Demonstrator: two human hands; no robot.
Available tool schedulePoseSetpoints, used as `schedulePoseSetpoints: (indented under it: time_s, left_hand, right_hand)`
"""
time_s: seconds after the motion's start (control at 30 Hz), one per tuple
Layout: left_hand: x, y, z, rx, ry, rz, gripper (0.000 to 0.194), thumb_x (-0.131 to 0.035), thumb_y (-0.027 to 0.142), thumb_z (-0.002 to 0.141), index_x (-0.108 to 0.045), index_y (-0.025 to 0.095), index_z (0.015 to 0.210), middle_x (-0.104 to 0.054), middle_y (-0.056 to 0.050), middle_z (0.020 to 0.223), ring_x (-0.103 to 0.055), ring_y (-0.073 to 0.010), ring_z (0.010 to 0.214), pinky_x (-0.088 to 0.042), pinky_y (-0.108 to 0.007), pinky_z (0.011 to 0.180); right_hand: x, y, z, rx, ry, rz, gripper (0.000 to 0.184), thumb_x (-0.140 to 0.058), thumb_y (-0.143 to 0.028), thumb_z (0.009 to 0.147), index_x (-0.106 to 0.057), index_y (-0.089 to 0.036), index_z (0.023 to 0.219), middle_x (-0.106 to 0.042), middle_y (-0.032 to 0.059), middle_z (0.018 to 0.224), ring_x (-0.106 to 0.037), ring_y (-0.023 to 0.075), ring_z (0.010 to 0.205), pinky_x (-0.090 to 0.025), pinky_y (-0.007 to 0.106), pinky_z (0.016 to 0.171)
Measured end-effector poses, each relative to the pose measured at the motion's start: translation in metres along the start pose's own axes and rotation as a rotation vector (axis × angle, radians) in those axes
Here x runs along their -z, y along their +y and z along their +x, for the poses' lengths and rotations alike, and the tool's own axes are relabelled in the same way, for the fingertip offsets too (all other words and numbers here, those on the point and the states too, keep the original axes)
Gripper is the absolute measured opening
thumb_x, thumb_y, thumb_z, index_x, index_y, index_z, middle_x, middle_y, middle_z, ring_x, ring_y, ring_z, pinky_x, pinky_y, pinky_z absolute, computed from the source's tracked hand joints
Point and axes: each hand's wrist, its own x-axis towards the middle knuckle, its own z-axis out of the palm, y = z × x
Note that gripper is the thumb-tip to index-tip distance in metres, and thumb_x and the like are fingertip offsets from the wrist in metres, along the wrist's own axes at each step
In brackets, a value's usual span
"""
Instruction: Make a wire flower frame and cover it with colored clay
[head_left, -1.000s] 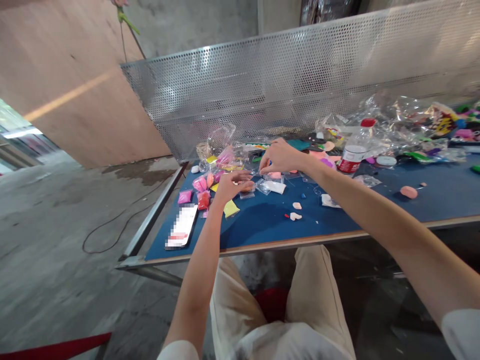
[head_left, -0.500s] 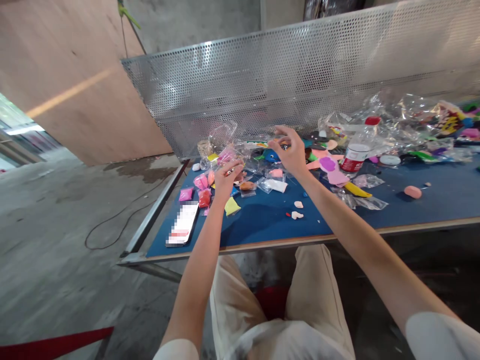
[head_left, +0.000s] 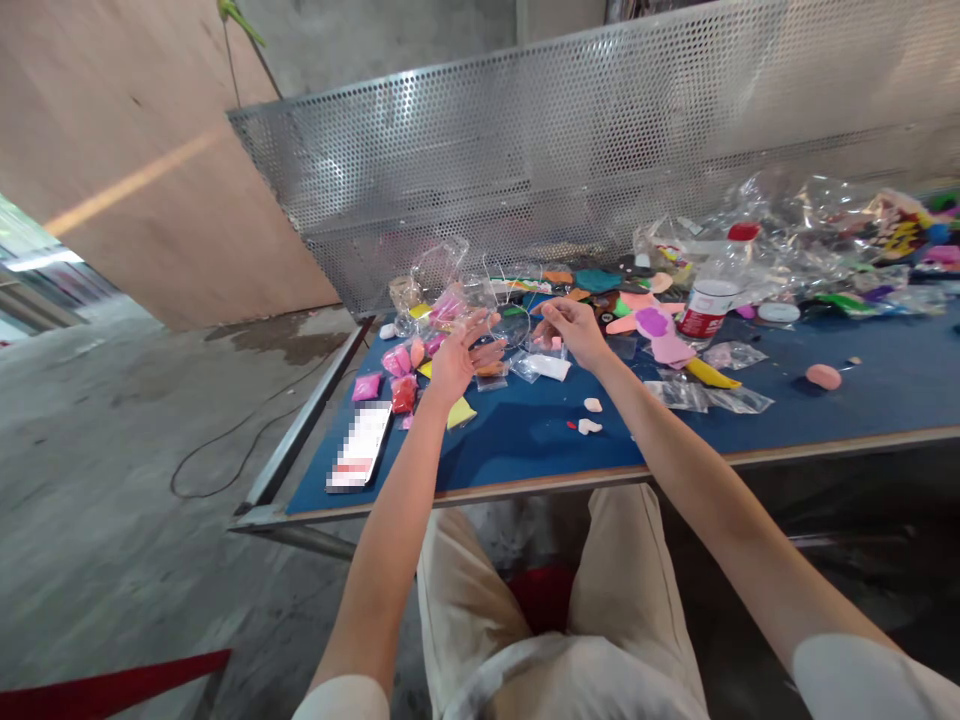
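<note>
My left hand (head_left: 466, 358) is over the left part of the blue table, fingers spread apart and no object in its grasp. Across from it, the fingers of my right hand (head_left: 571, 328) are pinched at the edge of a clear plastic bag (head_left: 514, 305), which stretches between the two hands. Under the left hand lie small packets of coloured clay, among them a red packet (head_left: 403, 394), a pink packet (head_left: 367, 387) and a yellow packet (head_left: 460, 412). A white packet (head_left: 550, 367) rests just below the right hand. Nearer me are small white clay pieces (head_left: 589, 426).
A phone (head_left: 361, 445) lies at the table's left front corner. To the right stand a bottle with a red cap (head_left: 709, 300) and a heap of clear wrappers (head_left: 810, 230). A pink clay lump (head_left: 823, 377) sits at right. Perforated metal sheeting (head_left: 465, 170) rises behind.
My right hand has come down and slightly toward me, and clear plastic now shows between the hands. My left hand has shifted a little right and its fingers have spread.
</note>
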Motion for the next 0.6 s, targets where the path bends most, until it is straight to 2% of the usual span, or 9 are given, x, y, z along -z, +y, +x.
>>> schedulePoseSetpoints:
  time_s: [0.07,0.2,0.33,0.47,0.6]
  left_hand:
    - [0.004,0.006,0.000,0.006,-0.032,0.001,0.053,-0.074,0.062,0.081,-0.076,0.023,0.116,-0.076,-0.009,0.128,-0.077,-0.0299,0.107,-0.063,-0.041,0.092]
    - [0.006,0.005,0.000,-0.003,-0.031,0.047,0.052,-0.084,0.055,0.072,-0.078,0.018,0.108,-0.080,-0.011,0.118,-0.079,-0.0289,0.101,-0.062,-0.041,0.094]
    - [0.004,-0.005,0.003,0.004,0.027,0.082,0.051,-0.092,0.054,0.066,-0.079,0.017,0.099,-0.081,-0.010,0.108,-0.080,-0.0219,0.081,-0.064,-0.033,0.077]
    - [0.004,-0.011,0.006,-0.038,0.091,0.115,0.047,-0.095,0.053,0.062,-0.081,0.018,0.091,-0.081,-0.007,0.100,-0.076,-0.0147,0.069,-0.061,-0.026,0.067]
    - [0.002,-0.014,0.007,-0.111,0.151,0.128,0.046,-0.095,0.052,0.062,-0.083,0.019,0.092,-0.081,-0.008,0.106,-0.074,-0.0139,0.068,-0.063,-0.030,0.072]
  right_hand:
    - [0.007,0.000,0.000,0.029,-0.020,-0.045,0.070,-0.064,-0.088,0.076,-0.071,-0.019,0.090,-0.065,0.0006,0.058,-0.056,0.0133,0.048,-0.047,0.028,0.053]
    - [0.013,-0.003,-0.001,0.068,-0.045,-0.133,0.068,-0.064,-0.086,0.078,-0.074,-0.019,0.086,-0.054,-0.0034,0.048,-0.050,0.0128,0.046,-0.042,0.027,0.052]
    - [0.012,-0.008,-0.004,0.068,-0.089,-0.187,0.066,-0.063,-0.082,0.080,-0.077,-0.018,0.090,-0.049,-0.0052,0.046,-0.044,0.0115,0.044,-0.039,0.027,0.052]
    - [0.010,-0.007,-0.004,0.061,-0.103,-0.237,0.058,-0.064,-0.073,0.084,-0.078,-0.017,0.090,-0.048,-0.0053,0.049,-0.043,0.0108,0.045,-0.038,0.027,0.052]
    - [0.007,0.003,-0.001,0.107,-0.049,-0.304,0.053,-0.058,-0.067,0.091,-0.078,-0.019,0.097,-0.052,-0.0028,0.052,-0.050,0.0142,0.049,-0.042,0.029,0.055]
